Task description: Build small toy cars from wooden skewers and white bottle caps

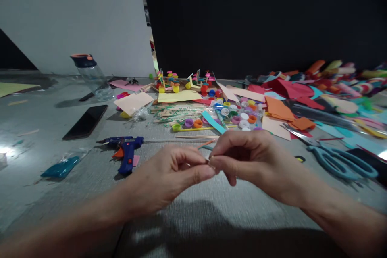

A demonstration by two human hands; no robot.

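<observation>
Both hands meet fingertip to fingertip above the near part of the grey table [193,209]. My left hand [178,173] is closed in a pinch, thumb against forefinger. My right hand [250,161] is pinched too, its tips touching those of the left. Whatever sits between the fingertips is tiny and mostly hidden; I cannot name it. Left of my left hand lies a blue glue gun [128,155], with a small red light on its body. Just beyond the fingers are thin wooden sticks [196,137] and a light-blue paper strip [213,122].
Blue-handled scissors [341,161] lie at the right. Bottle caps [236,119], a heap of wooden sticks [181,113] and coloured paper [278,109] spread across the middle and right. A black phone [85,122], a tilted clear bottle [93,76] and a teal packet [62,167] are at the left.
</observation>
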